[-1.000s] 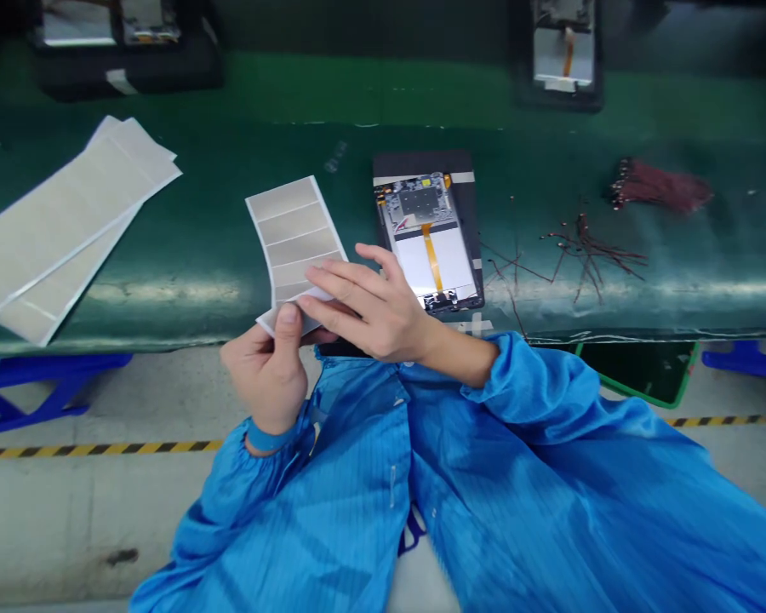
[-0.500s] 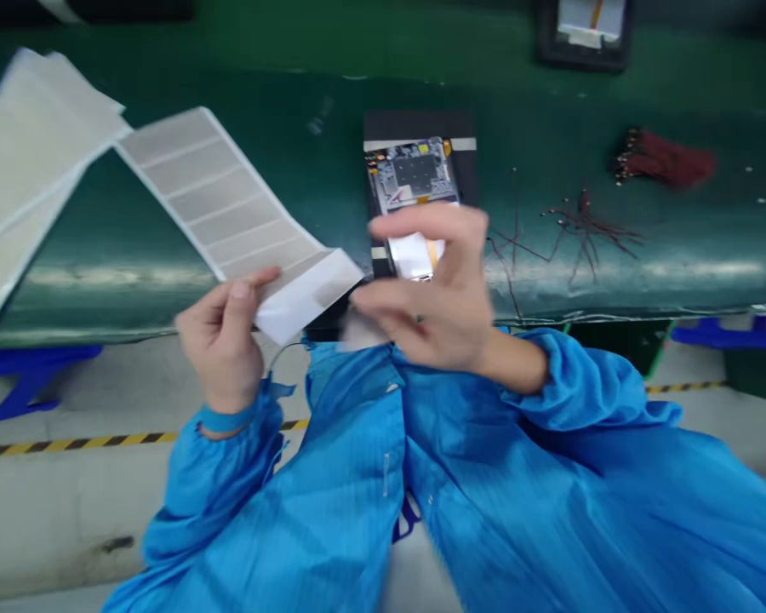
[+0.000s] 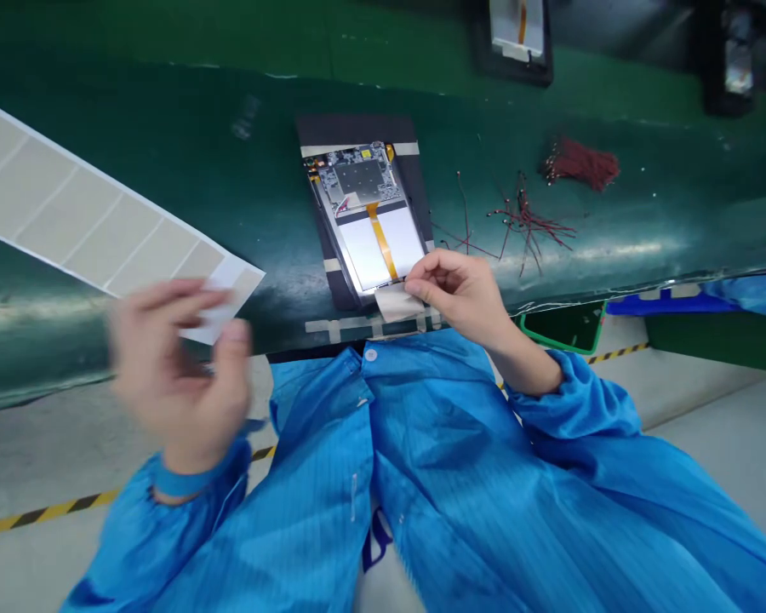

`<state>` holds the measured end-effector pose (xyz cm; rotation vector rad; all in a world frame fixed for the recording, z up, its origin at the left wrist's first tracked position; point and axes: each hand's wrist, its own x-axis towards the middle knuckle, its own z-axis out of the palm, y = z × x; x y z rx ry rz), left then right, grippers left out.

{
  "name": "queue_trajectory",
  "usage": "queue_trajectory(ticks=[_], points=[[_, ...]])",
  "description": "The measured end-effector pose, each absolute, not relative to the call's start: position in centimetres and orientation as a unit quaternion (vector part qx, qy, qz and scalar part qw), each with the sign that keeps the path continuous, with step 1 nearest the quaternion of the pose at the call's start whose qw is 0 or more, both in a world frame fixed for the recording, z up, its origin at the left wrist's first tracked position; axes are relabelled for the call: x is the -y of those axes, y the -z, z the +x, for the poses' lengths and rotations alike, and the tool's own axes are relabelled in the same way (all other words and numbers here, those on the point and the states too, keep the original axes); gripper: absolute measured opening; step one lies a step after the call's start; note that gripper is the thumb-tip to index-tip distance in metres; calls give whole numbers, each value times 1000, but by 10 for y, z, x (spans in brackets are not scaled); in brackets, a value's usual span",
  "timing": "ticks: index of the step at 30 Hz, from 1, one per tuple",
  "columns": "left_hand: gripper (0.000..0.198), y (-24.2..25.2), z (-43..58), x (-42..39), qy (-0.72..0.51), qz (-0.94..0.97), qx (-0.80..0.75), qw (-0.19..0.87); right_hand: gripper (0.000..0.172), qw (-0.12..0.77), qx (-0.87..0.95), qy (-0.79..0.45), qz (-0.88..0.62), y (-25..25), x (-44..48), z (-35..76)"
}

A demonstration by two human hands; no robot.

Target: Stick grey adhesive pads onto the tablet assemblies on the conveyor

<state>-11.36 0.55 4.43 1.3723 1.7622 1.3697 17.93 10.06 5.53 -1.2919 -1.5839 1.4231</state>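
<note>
Between thumb and forefinger my right hand (image 3: 460,294) pinches a pale rectangular sticker (image 3: 396,304) at the lower edge of an opened tablet device (image 3: 354,243). The device shows a circuit board at its top and silvery battery cells crossed by an orange ribbon, and lies on a black pad (image 3: 357,128). My left hand (image 3: 182,366), blurred, has its fingers spread apart over the folded end of the sticker strip (image 3: 95,213), which lies at the left. Whether its fingertips touch the strip is unclear.
Loose dark red wires (image 3: 527,223) and a bundle of red wires (image 3: 580,164) lie right of the device. Another device in a black frame (image 3: 517,30) is at the top, and a dark object (image 3: 734,64) at the top right. Tape pieces (image 3: 341,328) mark the table's front edge.
My right hand has brought the pale sticker down to the device's lower edge. My left hand has opened and released the strip, which now lies lower. The view has shifted right.
</note>
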Motion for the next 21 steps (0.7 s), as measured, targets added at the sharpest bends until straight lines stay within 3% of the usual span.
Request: queue_trajectory(ticks=[2, 5, 8, 12, 15, 18, 21], points=[[27, -48, -78, -11, -479, 534, -592, 369, 31, 328, 619, -526, -482, -64, -95, 172], [36, -50, -44, -23, -430, 482, -512, 567, 19, 344, 655, -478, -472, -72, -85, 161], [40, -51, -36, -31, -415, 434, -508, 617, 13, 356, 682, -441, -463, -72, -79, 154], [44, -49, -44, -28, -344, 468, -503, 640, 18, 429, 639, -391, -504, -72, -87, 159], [40, -42, -49, -21, -371, 489, -544, 572, 24, 434, 612, -401, -526, -72, -100, 172], [25, -30, -50, -19, -506, 463, -608, 401, 25, 306, 629, -479, -531, -65, -105, 183], [40, -17, -48, -21, -571, 481, -590, 306, 18, 247, 628, -500, -543, -52, -104, 185]])
